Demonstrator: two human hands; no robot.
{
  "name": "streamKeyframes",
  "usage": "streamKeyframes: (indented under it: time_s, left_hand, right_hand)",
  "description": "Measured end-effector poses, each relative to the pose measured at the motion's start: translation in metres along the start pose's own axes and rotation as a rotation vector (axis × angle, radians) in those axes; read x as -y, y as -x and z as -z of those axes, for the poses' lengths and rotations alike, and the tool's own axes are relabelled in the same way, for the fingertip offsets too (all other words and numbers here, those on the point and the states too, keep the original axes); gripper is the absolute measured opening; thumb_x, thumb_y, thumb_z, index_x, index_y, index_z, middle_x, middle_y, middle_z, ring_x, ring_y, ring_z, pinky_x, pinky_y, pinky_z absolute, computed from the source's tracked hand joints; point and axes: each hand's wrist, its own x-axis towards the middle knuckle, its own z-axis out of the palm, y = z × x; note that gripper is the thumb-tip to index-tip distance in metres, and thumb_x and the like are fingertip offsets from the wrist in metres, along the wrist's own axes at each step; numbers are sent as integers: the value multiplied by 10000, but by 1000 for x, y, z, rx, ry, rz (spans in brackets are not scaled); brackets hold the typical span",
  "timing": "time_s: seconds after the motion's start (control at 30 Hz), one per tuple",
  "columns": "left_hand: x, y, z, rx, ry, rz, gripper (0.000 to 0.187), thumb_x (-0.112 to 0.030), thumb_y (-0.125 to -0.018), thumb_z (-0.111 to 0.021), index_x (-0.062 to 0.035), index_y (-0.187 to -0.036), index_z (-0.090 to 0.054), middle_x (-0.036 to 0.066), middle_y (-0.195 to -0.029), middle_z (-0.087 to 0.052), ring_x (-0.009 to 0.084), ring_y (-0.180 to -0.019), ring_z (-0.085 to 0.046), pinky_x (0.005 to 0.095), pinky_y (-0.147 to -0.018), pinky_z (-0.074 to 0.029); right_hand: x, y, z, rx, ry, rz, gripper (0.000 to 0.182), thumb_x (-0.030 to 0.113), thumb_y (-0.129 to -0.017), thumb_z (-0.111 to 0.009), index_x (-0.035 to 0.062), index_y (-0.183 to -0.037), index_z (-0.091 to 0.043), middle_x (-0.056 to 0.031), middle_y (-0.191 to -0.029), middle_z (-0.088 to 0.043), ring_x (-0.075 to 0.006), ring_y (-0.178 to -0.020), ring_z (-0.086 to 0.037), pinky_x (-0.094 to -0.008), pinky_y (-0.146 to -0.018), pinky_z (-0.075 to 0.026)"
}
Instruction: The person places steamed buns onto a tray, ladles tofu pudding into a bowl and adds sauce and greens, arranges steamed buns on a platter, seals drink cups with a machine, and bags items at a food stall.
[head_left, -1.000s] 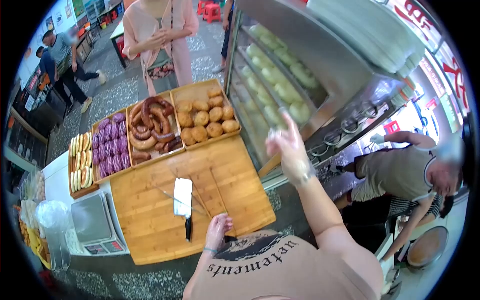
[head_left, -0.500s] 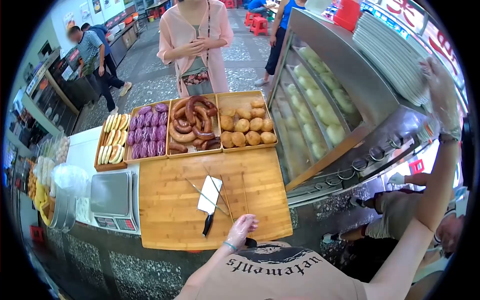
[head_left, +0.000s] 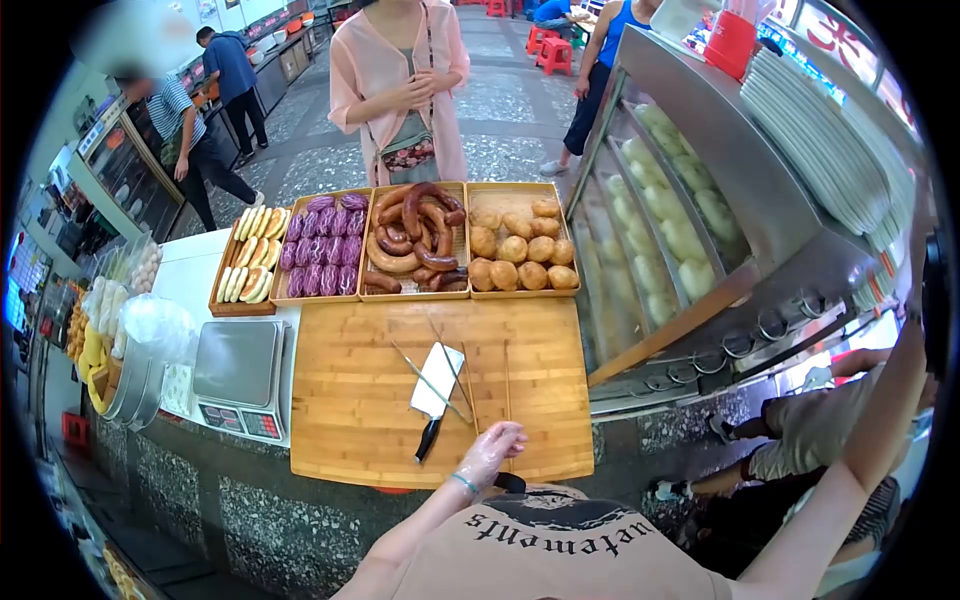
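My left hand (head_left: 493, 450), in a clear plastic glove, is over the front of the wooden cutting board (head_left: 350, 400). Its fingers are curled in; whether they hold anything is hidden. Just left lies a cleaver (head_left: 437, 382) with a black handle, crossed by a thin stick (head_left: 432, 382). More thin sticks lie beside it, one (head_left: 507, 375) running down toward my fingers. My right forearm (head_left: 890, 410) reaches up at the far right, past a stack of white trays (head_left: 815, 140). The right hand is mostly lost at the dark picture edge, its fingers unreadable.
Baskets of sausages (head_left: 415, 235), purple wrapped food (head_left: 322, 240), round buns (head_left: 520, 262) and pale flat cakes (head_left: 250, 255) line the back. Left stands a scale (head_left: 240, 365); right, a glass-fronted steamer cabinet (head_left: 690, 200). A person in pink (head_left: 400, 90) stands opposite.
The view has shifted, so the board and baskets appear further right. My right hand has moved outward to the picture edge, away from the tray stack. The left hand looks nearly unchanged.
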Motion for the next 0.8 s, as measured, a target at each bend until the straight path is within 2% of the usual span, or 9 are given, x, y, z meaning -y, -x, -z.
streamKeyframes:
  time_s: [0.07,0.17,0.33,0.4,0.43,0.5,0.57,0.7,0.8]
  left_hand:
    - [-5,4,-3,52,1,-25,292,-266,-973,-514,-33,-1148,-530,66,-1003,-604,122,-873,-577,285,-850,-474]
    - [-34,10,-11,105,-19,-112,335,-314,-982,-483,-33,-1158,-527,80,-1030,-608,138,-900,-587,295,-857,-476]
    - [-82,14,-20,171,310,-240,617,-566,-957,-354,-31,-1240,-475,115,-1167,-578,185,-1025,-586,328,-908,-468]
    - [-106,28,-33,246,389,-197,855,-723,-874,-297,3,-1310,-414,119,-1271,-523,209,-1131,-551,338,-933,-467]
    - [-103,27,-29,387,456,-209,726,-577,-918,-451,36,-1307,-415,130,-1239,-549,213,-1098,-575,340,-913,-487]
    - [-90,29,-24,163,342,-41,545,-309,-895,-591,46,-1282,-445,137,-1180,-582,220,-1039,-604,331,-873,-507]
    - [-79,23,-20,123,268,-63,488,-69,-810,-587,39,-1268,-455,123,-1097,-601,224,-939,-632,328,-834,-526]
    - [-63,19,-19,-27,275,-186,641,-27,-767,-548,13,-1368,-331,155,-1222,-525,273,-1101,-565,375,-914,-502]
    - [-66,22,-31,-7,267,-235,646,-39,-764,-550,20,-1367,-327,164,-1238,-520,288,-1113,-561,373,-927,-496]
  right_hand:
    - [-25,19,9,-155,135,250,184,170,-928,-545,40,-1033,-623,-153,-1013,-639,-293,-873,-631,-471,-749,-495]
    - [5,122,17,-116,-233,118,117,157,-885,-591,57,-943,-611,-96,-919,-616,-254,-903,-590,-405,-840,-456]
    - [68,199,15,476,-664,632,22,90,-818,-559,108,-831,-562,-49,-809,-612,-236,-751,-589,-477,-850,-462]
    - [74,233,-17,469,-899,719,86,109,-798,-622,84,-876,-597,0,-772,-636,-162,-699,-608,-372,-844,-496]
    - [77,244,-19,622,-948,708,121,86,-751,-616,78,-871,-601,-21,-805,-636,-176,-739,-615,-372,-874,-495]
    - [76,279,-33,768,-1001,724,130,110,-751,-605,62,-872,-599,-53,-882,-633,-212,-847,-619,-409,-925,-482]
    - [59,295,-49,801,-969,755,183,159,-791,-627,51,-937,-603,-99,-947,-616,-275,-935,-600,-450,-938,-463]
    - [-18,291,-77,436,-499,-54,302,244,-839,-633,24,-1041,-590,-168,-1045,-595,-359,-982,-563,-427,-841,-459]
    - [-76,299,-127,411,-147,-179,330,318,-878,-591,5,-981,-585,-184,-1036,-594,-368,-969,-559,-418,-842,-459]
